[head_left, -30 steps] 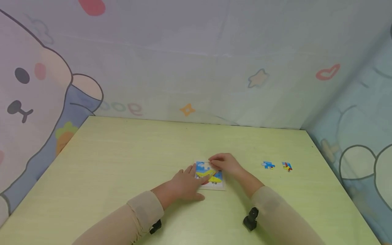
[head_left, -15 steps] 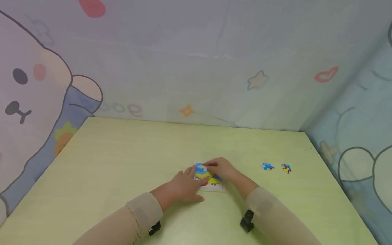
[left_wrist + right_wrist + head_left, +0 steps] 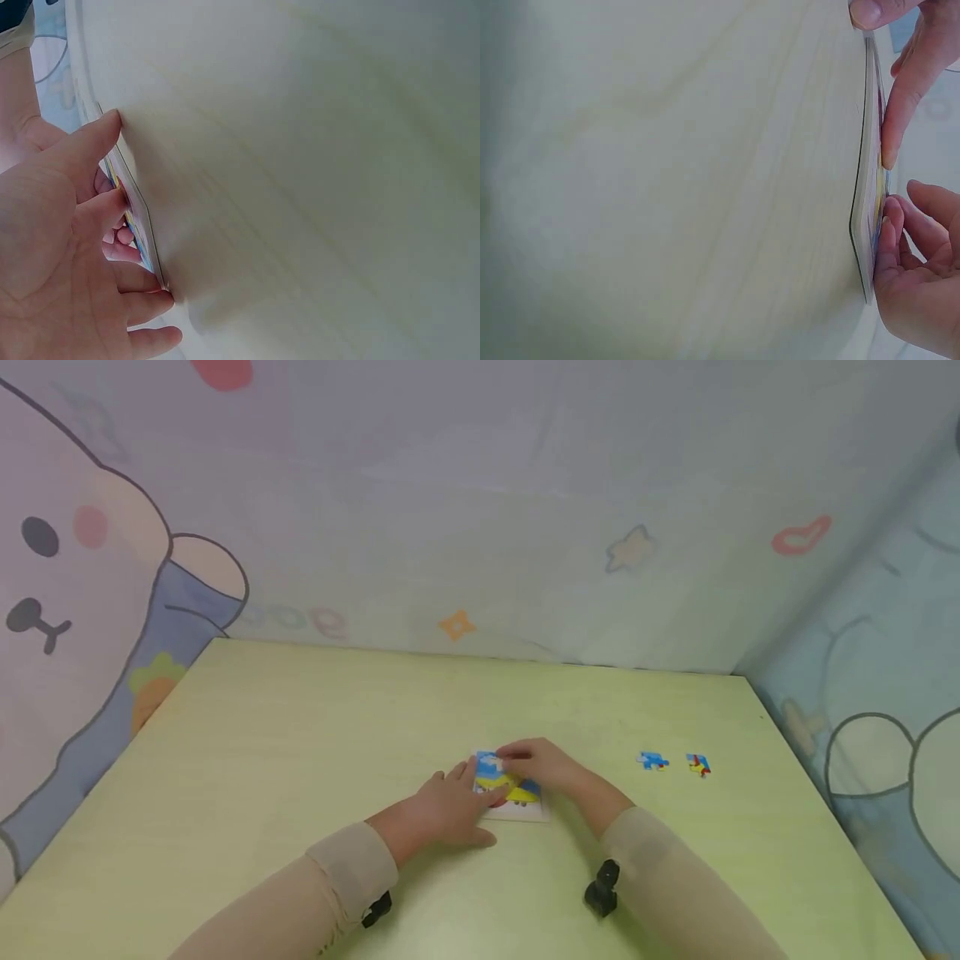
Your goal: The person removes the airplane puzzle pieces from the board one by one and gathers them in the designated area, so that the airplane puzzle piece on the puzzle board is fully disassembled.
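A small jigsaw puzzle (image 3: 528, 792) in a pale frame lies on the table, with a yellow shape on blue and white. My left hand (image 3: 450, 810) rests at its left side, fingers spread; the index finger lies across the picture and the thumb is on the near side. In the left wrist view, fingertips (image 3: 161, 300) reach the frame's edge. My right hand (image 3: 543, 764) comes over the upper right of the puzzle. Its curled fingertips pinch a puzzle piece at the surface, mostly hidden under them. In the right wrist view, one finger (image 3: 930, 199) is raised off the picture.
Two loose puzzle pieces lie to the right of the right hand: a mostly blue one (image 3: 653, 761) and a blue, red and yellow one (image 3: 698, 764). A pale wooden table (image 3: 337, 718) backs onto a printed cloth (image 3: 540, 552).
My right hand has shifted slightly left over the upper part of the puzzle, its fingers lower and closer in. The left hand keeps its place, and the loose pieces have not moved.
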Demonstrator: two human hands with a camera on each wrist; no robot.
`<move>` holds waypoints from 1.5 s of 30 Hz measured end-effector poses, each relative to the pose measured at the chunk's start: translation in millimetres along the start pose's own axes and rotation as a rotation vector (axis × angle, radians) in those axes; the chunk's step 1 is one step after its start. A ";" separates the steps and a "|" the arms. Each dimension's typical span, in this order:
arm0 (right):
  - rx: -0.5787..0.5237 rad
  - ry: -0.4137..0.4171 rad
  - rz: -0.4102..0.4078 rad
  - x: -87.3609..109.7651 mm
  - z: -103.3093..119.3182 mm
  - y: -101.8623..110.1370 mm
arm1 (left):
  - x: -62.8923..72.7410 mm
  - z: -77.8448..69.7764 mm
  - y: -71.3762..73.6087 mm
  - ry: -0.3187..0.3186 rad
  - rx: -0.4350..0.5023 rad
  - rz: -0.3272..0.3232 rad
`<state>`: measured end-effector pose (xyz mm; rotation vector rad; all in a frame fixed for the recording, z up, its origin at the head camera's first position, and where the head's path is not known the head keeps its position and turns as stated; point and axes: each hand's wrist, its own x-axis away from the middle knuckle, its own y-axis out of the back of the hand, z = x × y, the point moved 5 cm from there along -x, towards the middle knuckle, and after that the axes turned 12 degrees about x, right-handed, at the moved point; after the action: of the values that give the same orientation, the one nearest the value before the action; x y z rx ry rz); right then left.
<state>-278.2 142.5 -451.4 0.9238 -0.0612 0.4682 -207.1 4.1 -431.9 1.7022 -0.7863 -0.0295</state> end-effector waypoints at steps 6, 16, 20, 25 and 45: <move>-0.012 -0.029 0.020 2.8 -1.0 -2.2 | 0.9 -0.8 -4.7 0.001 0.027 0.007; 0.003 -0.033 -0.033 -1.6 7.4 4.2 | -4.6 3.0 -2.9 0.001 0.003 -0.014; 0.002 -0.065 -0.070 -4.1 10.8 4.8 | -4.5 3.9 -3.9 -0.009 0.002 -0.006; 0.010 -0.037 -0.138 -8.2 18.7 5.7 | -4.5 4.2 -3.9 -0.017 -0.006 -0.013; -0.108 -0.093 -0.168 -6.3 -4.2 18.4 | -4.4 4.9 -1.1 0.012 0.010 -0.008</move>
<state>-292.1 152.9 -441.6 0.8368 -0.0913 0.2633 -212.0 2.2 -436.0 1.7137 -0.7721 -0.0206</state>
